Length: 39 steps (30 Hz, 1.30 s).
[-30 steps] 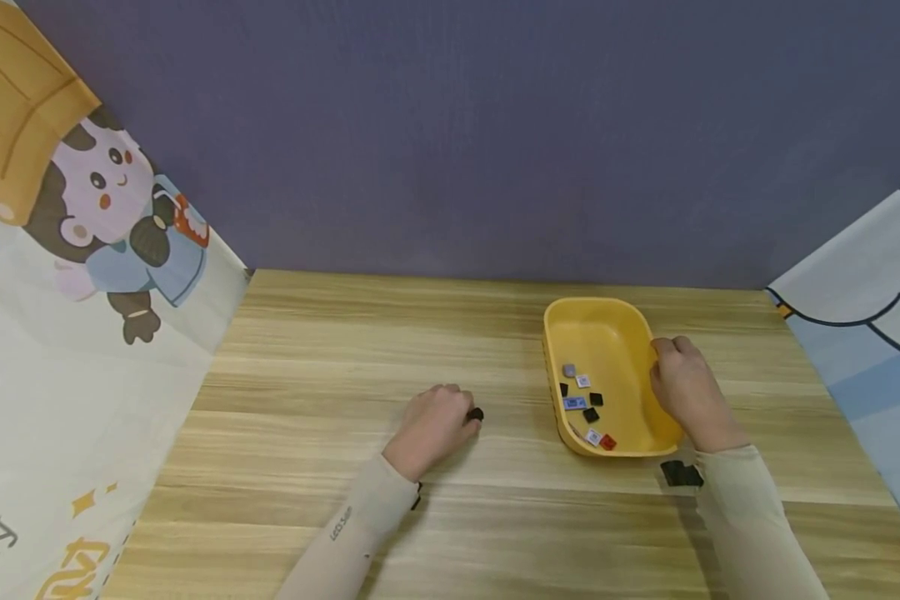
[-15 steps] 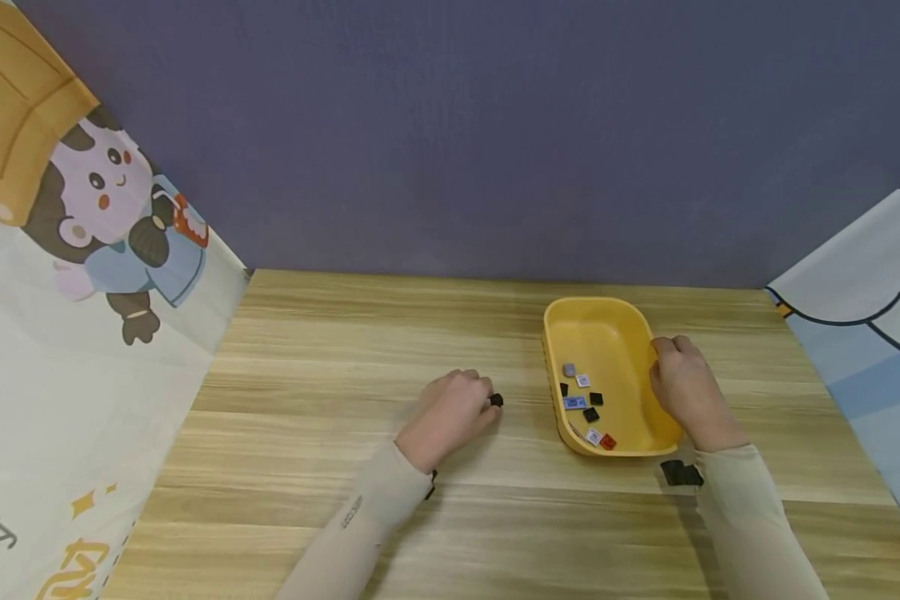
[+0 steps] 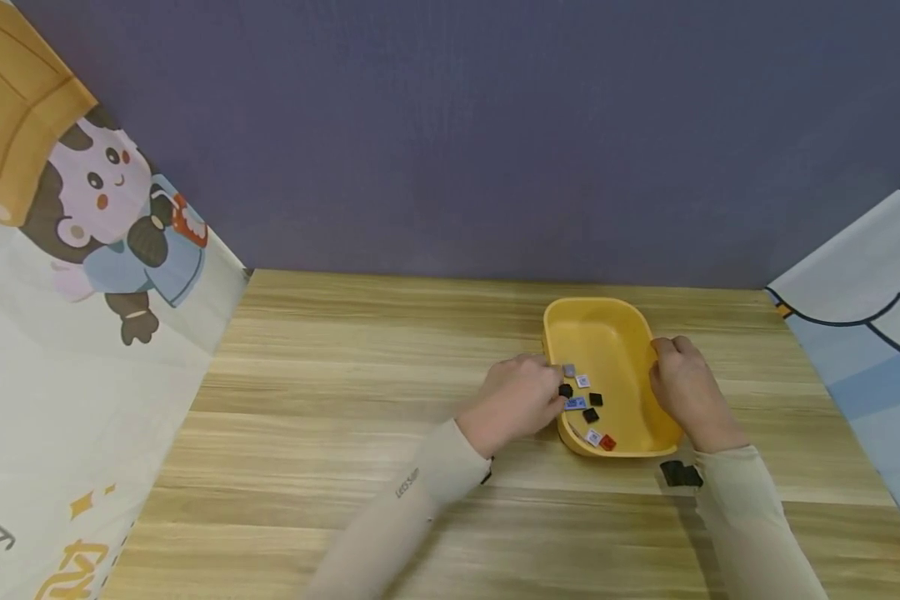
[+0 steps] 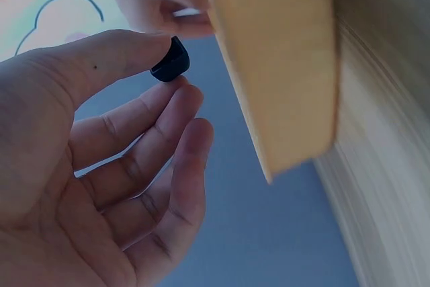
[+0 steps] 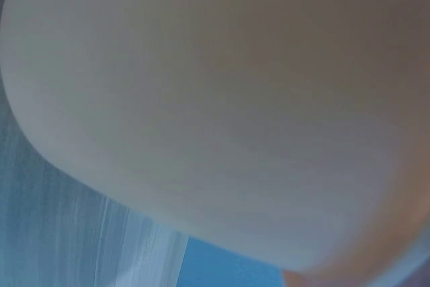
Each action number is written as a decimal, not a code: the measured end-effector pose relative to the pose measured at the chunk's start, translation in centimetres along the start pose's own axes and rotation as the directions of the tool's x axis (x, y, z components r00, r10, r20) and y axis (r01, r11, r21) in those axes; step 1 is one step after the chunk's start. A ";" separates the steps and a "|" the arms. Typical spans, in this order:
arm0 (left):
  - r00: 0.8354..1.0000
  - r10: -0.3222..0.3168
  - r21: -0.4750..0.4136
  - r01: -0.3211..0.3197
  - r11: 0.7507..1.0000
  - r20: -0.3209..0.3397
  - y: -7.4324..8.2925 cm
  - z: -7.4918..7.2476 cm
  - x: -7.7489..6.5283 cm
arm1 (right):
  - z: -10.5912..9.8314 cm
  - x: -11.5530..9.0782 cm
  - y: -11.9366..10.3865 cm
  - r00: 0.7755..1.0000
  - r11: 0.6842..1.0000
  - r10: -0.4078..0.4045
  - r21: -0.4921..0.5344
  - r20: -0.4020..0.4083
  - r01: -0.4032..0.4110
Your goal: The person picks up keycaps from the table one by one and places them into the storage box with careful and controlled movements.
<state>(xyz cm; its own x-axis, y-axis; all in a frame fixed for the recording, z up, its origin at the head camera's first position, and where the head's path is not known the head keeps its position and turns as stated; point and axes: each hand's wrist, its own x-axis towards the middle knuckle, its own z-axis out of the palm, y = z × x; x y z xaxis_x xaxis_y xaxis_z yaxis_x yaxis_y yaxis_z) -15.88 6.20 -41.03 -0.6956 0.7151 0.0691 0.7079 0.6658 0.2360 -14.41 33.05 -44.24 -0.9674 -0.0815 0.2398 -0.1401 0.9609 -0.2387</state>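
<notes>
My left hand (image 3: 513, 400) is over the left rim of a yellow plastic basket (image 3: 618, 367). Between its thumb and fingertips it pinches a small black keycap (image 4: 171, 62), whose hollow underside shows in the left wrist view. My right hand (image 3: 686, 392) grips the basket's right rim. On the basket floor lie several keycaps: a wider blue keycap (image 3: 575, 403), a red keycap (image 3: 607, 442), a grey keycap (image 3: 568, 370), white ones (image 3: 583, 381) and black ones (image 3: 596, 400). A blurred pale surface (image 5: 201, 112) fills most of the right wrist view.
The basket stands on a wood-grain table (image 3: 390, 333), right of its middle. Behind is a dark blue-purple wall (image 3: 450, 150); printed cartoon panels flank both sides. A black strap piece (image 3: 681, 473) shows beside the right sleeve (image 3: 750, 508).
My left hand has moved right across the table with the black keycap, from left of the basket to over its left rim. My right hand and the basket have stayed in place.
</notes>
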 end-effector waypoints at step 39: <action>0.996 -0.062 -0.029 0.061 0.998 -0.064 -0.8 0.0 -0.1 | -0.7 0.8 -1.0 0.992 0.999 -0.005 -0.039 0.123 0.010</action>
<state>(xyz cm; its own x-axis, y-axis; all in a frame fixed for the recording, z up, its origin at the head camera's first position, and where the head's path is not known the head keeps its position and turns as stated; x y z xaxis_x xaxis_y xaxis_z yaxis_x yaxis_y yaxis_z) -16.33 5.60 -41.23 -0.7448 0.6570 0.1166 0.6605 0.7013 0.2682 -14.87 32.22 -43.15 -0.9853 -0.1187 0.1231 -0.1417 0.9696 -0.1994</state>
